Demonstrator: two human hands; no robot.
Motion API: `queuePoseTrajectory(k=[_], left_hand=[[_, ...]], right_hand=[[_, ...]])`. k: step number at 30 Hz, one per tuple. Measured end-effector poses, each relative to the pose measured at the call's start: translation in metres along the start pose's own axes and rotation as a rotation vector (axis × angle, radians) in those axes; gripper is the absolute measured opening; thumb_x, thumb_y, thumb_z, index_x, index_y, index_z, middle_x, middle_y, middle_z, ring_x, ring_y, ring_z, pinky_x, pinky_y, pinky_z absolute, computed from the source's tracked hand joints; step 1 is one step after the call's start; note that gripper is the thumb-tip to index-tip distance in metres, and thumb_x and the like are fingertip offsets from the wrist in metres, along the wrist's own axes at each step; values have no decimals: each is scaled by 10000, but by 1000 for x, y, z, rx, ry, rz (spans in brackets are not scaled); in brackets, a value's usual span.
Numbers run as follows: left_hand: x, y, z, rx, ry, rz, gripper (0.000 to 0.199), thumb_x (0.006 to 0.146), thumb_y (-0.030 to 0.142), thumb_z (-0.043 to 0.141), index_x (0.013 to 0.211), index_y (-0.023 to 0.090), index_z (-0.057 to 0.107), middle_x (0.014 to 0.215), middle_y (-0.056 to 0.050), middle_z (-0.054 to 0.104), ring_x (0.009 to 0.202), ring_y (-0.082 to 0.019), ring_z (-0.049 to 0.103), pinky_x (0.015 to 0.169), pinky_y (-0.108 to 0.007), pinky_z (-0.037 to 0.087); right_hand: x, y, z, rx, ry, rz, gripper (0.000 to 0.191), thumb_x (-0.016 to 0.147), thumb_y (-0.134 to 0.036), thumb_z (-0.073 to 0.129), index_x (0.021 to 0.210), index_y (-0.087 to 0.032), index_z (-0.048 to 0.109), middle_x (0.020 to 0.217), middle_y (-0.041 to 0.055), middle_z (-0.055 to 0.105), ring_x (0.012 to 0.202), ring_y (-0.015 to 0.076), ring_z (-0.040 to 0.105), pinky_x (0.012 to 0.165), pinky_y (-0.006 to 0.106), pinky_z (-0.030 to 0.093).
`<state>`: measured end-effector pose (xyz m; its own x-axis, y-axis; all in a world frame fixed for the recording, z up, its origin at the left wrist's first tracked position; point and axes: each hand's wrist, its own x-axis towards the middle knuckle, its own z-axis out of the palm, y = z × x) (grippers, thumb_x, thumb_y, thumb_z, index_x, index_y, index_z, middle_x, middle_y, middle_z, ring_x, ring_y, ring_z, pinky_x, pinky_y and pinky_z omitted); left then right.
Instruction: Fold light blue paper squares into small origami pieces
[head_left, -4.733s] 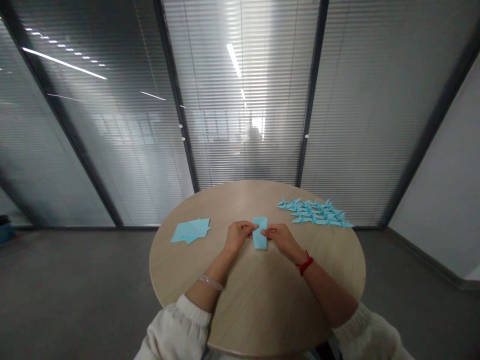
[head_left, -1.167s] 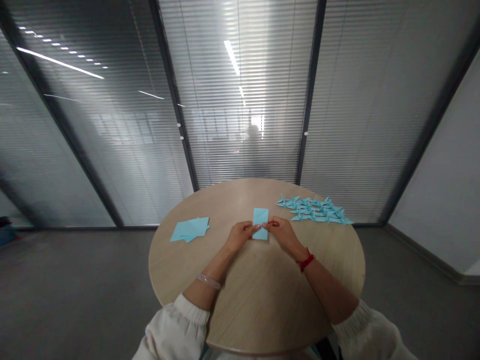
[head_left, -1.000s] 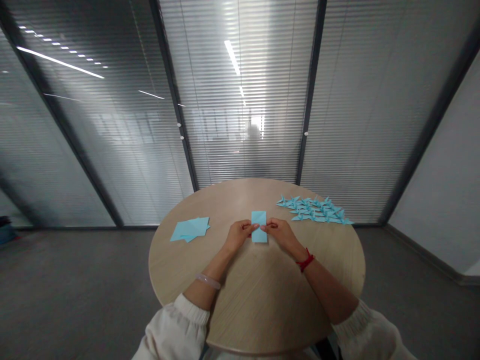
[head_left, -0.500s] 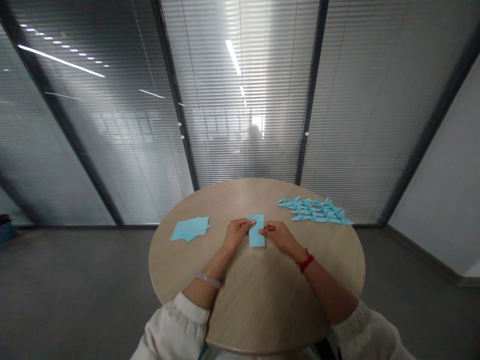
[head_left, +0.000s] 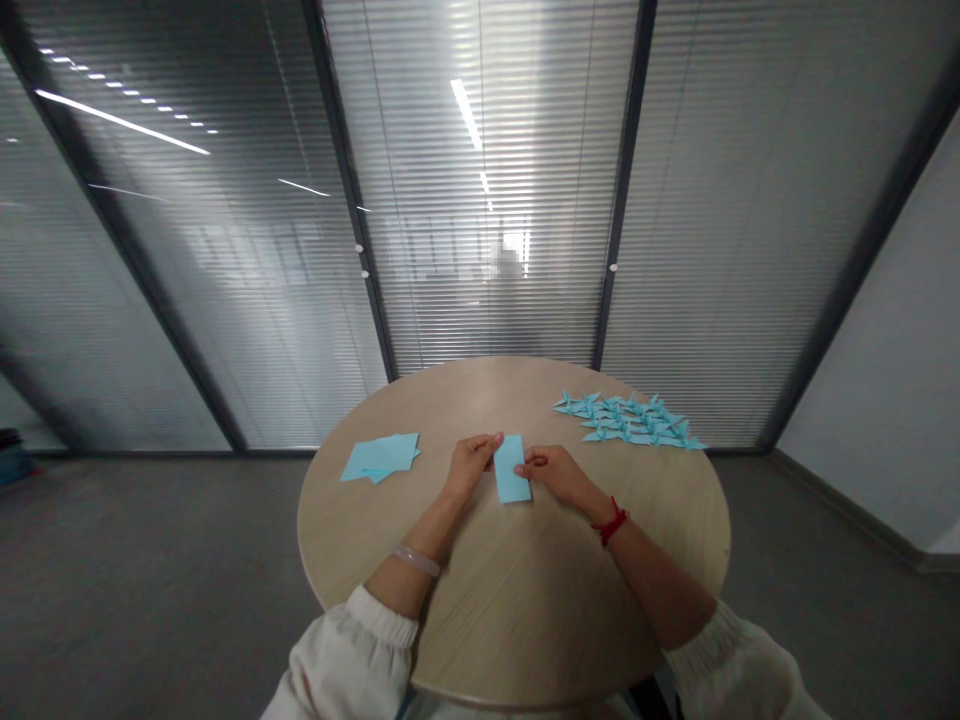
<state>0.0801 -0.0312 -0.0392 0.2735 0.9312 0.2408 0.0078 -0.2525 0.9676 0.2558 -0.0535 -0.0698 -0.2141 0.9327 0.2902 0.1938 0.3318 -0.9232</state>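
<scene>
A light-blue sheet of origami paper (head_left: 511,474), folded to a narrow upright rectangle, is between my two hands over the middle of the table. My right hand (head_left: 551,472) pinches its right edge, thumb on the front face. At its upper left edge is my left hand (head_left: 472,464), fingers curled and thumb at the corner; part of those fingers is hidden behind the paper. The sheet leans slightly to the left at its top.
Loose light-blue paper sheets (head_left: 381,456) lie at the left of the round wooden table (head_left: 525,600). Several folded blue paper cranes (head_left: 630,420) stand in rows at the back right. Behind the table are glass panels with blinds (head_left: 487,310).
The folded paper has tilted and shifted slightly toward me. My left thumb has slid off its face to the upper left corner; my right hand keeps its pinch, slightly lower.
</scene>
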Motion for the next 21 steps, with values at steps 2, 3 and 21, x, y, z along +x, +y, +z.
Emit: queuePoseTrajectory(k=[2, 3, 21], left_hand=[[0, 1, 0, -1, -14, -5, 564, 644, 693, 614, 539, 155, 486, 515, 42, 393, 505, -82, 348, 501, -223, 320], [0, 1, 1, 6, -16, 1, 564, 641, 695, 615, 539, 155, 485, 516, 41, 395, 508, -84, 350, 501, -224, 319], [-1, 1, 0, -124, 19, -110, 432, 554, 530, 769, 648, 125, 654, 620, -24, 615, 564, -115, 519, 565, -233, 426]], right_hand=[[-1, -2, 0, -15, 2, -1, 254, 709, -395, 684, 661, -151, 634, 639, -5, 603, 590, 121, 514, 571, 232, 376], [-1, -2, 0, -22, 3, -5, 257, 710, -396, 683, 650, -152, 629, 625, -9, 594, 580, 119, 505, 563, 231, 370], [-3, -8, -3, -159, 312, -194, 490, 748, -408, 679, 1173, -200, 551, 1094, 92, 630, 989, 216, 593, 848, 363, 472]])
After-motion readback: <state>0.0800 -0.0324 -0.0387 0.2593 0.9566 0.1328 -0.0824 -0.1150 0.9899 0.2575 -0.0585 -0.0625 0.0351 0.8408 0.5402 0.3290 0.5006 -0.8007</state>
